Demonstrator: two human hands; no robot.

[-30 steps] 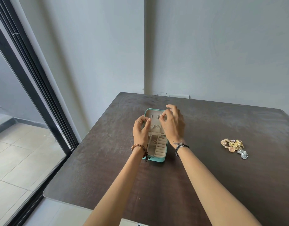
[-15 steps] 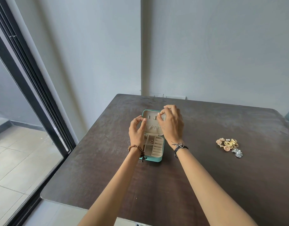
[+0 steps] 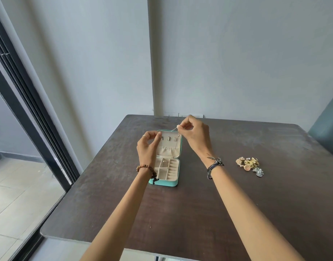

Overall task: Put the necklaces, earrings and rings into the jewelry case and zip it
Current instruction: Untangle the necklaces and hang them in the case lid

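Lying lengthwise away: open jewelry case [image 3: 173, 182]

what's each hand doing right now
Left hand: pinches one end of the thin necklace chain over the jewelry case.
Right hand: pinches the other end.

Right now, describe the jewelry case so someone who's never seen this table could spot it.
On the dark table, between the two hands, lies the jewelry case. It is teal outside, open, with cream compartments, unlike the loose jewelry pile to its right.
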